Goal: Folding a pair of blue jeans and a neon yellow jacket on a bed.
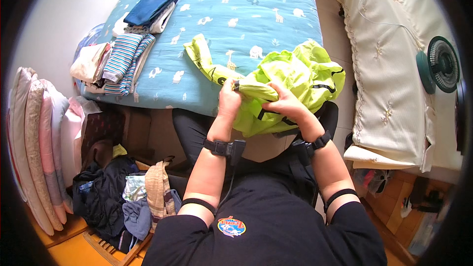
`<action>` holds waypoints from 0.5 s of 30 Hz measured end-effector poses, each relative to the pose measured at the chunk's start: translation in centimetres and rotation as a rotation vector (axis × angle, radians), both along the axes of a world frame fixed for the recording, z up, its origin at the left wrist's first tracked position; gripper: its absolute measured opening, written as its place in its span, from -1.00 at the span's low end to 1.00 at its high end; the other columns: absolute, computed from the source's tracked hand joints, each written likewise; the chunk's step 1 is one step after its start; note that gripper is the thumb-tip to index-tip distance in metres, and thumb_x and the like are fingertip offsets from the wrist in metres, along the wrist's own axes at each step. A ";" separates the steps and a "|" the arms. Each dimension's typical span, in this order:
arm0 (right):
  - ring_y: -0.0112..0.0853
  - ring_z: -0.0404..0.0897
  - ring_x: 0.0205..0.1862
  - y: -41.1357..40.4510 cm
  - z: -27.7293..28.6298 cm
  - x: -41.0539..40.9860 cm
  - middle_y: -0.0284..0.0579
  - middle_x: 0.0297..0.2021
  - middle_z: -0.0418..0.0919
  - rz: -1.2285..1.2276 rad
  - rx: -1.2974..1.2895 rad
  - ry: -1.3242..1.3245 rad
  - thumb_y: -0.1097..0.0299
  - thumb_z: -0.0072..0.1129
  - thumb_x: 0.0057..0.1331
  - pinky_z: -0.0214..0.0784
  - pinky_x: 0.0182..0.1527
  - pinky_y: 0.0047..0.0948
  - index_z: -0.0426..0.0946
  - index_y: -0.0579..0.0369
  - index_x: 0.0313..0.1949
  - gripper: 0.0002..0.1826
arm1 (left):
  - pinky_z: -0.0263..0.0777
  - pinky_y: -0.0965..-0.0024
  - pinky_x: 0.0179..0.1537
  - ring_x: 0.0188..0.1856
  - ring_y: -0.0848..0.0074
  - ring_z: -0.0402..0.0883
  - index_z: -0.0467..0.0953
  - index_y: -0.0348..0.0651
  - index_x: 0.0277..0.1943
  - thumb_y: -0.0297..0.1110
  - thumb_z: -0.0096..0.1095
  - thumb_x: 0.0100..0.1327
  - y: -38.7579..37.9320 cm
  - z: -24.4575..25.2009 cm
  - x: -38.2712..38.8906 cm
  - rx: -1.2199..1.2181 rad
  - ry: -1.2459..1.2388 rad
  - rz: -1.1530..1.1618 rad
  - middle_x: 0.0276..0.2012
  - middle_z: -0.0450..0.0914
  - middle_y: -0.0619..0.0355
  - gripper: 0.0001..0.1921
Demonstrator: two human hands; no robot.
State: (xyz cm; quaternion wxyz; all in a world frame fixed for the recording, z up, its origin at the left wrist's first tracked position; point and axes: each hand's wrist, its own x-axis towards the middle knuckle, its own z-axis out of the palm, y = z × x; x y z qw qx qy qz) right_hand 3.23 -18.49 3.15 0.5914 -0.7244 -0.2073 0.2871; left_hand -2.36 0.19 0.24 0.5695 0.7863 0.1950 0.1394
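Observation:
A crumpled neon yellow-green garment [292, 70] of thin fabric with black trim hangs between my hands at the near edge of the bed. My left hand [230, 98] pinches it by a dark-edged part, close to a long sleeve-like strip [201, 59] with black printing that lies out across the sheet. My right hand [284, 99] grips a folded edge of the same garment, thumb on top. The bulk of it heaps up beyond my right hand, and its lower part drapes over my lap.
The bed has a blue animal-print sheet [207, 3]. Folded clothes [123, 57] and a dark blue folded item [151, 9] are stacked at its left. Loose clothes [107, 192] pile on a wooden chair, beside upright cushions [40, 147]. A green fan [441, 64] stands on the cloth-covered furniture [384, 81] at right.

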 end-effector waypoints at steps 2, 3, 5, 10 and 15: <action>-0.36 0.58 -0.20 0.3 -0.8 -0.1 -0.06 -0.25 0.60 -0.025 -0.255 -0.318 0.44 0.21 0.09 0.39 -0.09 -0.41 0.50 0.09 -0.09 -0.66 | 0.42 0.44 -0.16 -0.19 0.52 0.53 0.47 -0.27 -0.10 -0.46 0.09 0.23 -1.0 0.5 0.0 -0.838 0.051 -0.092 -0.18 0.58 0.12 -0.81; -0.36 0.58 -0.20 0.3 -1.5 0.0 -0.06 -0.25 0.60 -0.025 -0.255 -0.319 0.44 0.21 0.09 0.39 -0.09 -0.41 0.50 0.09 -0.09 -0.66 | 0.42 0.44 -0.16 -0.19 0.52 0.53 0.47 -0.27 -0.10 -0.46 0.09 0.23 -1.4 0.8 0.0 -0.838 0.050 -0.093 -0.18 0.58 0.12 -0.81; -0.39 0.59 -0.23 0.1 -2.7 0.4 -0.11 -0.25 0.62 -0.244 -0.141 -0.311 0.43 0.12 0.18 0.40 -0.10 -0.41 0.52 0.07 -0.10 -0.73 | 0.42 0.46 -0.11 -0.14 0.58 0.52 0.45 -0.26 -0.03 -0.44 0.20 0.18 -2.2 1.5 0.0 -0.785 0.079 -0.314 -0.14 0.56 0.21 -0.71; -0.46 0.56 -0.18 -0.2 -3.5 2.0 -0.20 -0.17 0.58 -0.307 0.436 0.496 0.57 -0.05 0.28 0.45 -0.13 -0.49 0.43 0.23 0.02 -0.69 | 0.45 0.32 -0.09 -0.17 0.27 0.59 0.45 -0.21 -0.06 -0.47 0.28 0.04 -2.9 1.5 -0.7 0.199 0.277 -0.187 -0.19 0.60 -0.06 -0.65; -0.54 0.52 -0.20 0.4 -2.6 0.4 -0.30 -0.22 0.56 -0.183 0.503 0.608 0.59 0.08 0.21 0.41 -0.13 -0.53 0.44 0.19 -0.05 -0.71 | 0.45 0.24 -0.18 -0.27 0.20 0.60 0.50 -0.23 -0.19 -0.44 0.13 0.16 -0.3 -2.9 0.1 0.294 -0.034 0.116 -0.30 0.61 -0.08 -0.84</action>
